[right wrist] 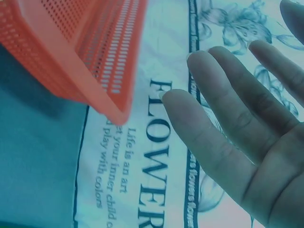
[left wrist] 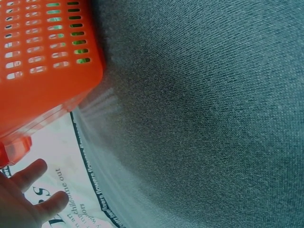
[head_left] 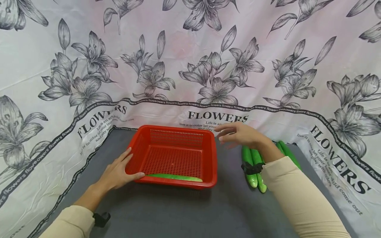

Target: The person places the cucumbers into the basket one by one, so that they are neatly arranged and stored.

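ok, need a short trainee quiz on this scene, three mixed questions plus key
1. What is the right hand holding?

2. True or false: a green cucumber lies in the red basket, along the wall nearest the person.

3. From the person's viewpoint, the loose cucumbers on the grey table lie:
A) left of the basket
B) right of the basket
C) between the basket and the person

Key:
1. Nothing; the right wrist view shows its palm bare.
2. True.
3. B.
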Demonstrator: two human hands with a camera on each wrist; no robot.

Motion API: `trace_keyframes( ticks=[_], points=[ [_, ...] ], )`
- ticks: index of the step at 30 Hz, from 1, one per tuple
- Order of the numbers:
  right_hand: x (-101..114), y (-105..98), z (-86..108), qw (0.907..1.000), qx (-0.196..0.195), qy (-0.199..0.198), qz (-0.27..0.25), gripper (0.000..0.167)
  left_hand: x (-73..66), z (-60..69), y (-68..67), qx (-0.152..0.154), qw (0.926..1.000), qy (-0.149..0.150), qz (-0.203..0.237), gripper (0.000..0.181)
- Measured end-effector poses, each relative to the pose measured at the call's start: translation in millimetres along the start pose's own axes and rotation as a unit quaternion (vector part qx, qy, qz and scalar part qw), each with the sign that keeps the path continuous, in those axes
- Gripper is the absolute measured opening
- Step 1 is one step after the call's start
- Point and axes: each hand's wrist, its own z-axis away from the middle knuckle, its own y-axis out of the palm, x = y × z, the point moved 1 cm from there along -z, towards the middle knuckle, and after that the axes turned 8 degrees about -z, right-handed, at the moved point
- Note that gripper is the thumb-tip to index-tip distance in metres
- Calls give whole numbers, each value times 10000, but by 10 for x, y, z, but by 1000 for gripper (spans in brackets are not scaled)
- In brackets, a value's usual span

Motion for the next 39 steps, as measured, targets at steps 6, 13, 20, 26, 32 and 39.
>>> trace_keyframes(
  ticks=[6, 13, 20, 26, 32, 39],
  points=[
    [-20, -130, 190, 9996, -205, -171, 19, 51, -9, -12, 3, -12, 10000, 10, 13, 101],
    [-66, -285, 436, 9981, -519, -342, 19, 52, -13, -21, -13, -38, 10000, 22, -3, 100],
    [-126, -428, 659, 9958, -769, -484, 53, 52, -2, -9, -23, 4, 10000, -4, 27, 100],
    [-173, -527, 812, 9943, -974, -431, 32, 54, -6, -1, -24, 36, 10000, -16, 39, 100],
    [-259, -644, 980, 9910, -1262, -392, 209, 52, -9, -6, -18, 35, 10000, -49, 70, 101],
    [-421, -798, 1148, 9880, -1516, -288, 109, 51, 9, -5, -10, 13, 10000, -34, 26, 99]
  ],
)
